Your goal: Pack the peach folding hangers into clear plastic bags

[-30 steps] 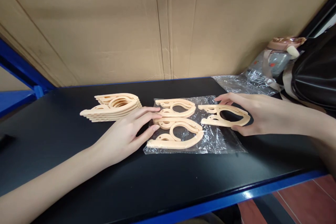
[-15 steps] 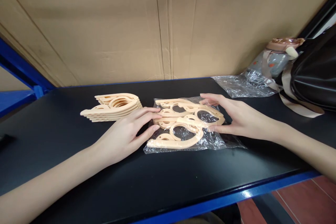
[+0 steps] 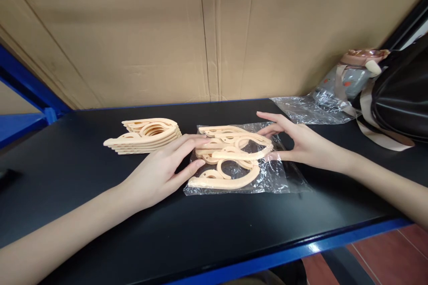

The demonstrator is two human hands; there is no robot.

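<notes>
A clear plastic bag [image 3: 277, 178] lies flat on the black tabletop, with several beige folding hangers [image 3: 239, 182] overlapping inside it. My left hand [image 3: 163, 167] holds the bag's left end, the fingertips over the hangers' ends and the thumb lower down, apart from the fingers. At the opposite end is my right hand [image 3: 301, 142], its fingers spread and the index finger raised. Its thumb and lower fingers touch the bag near the hangers' curved ends. Just left of the bag, a neat stack of folded beige hangers [image 3: 143, 136] sits unbagged, partly behind my left hand.
Another clear plastic bag [image 3: 301, 109] lies at the back right, beside a drink bottle with a strap [image 3: 354, 75] and a black bag [image 3: 404, 93]. A cardboard sheet [image 3: 150, 40] stands behind the table. Blue metal edging [image 3: 301, 251] runs along the front.
The upper hangers inside the bag have shifted left and closer together. My right hand has moved slightly left, with its index finger lifted higher. My left hand stays nearly still.
</notes>
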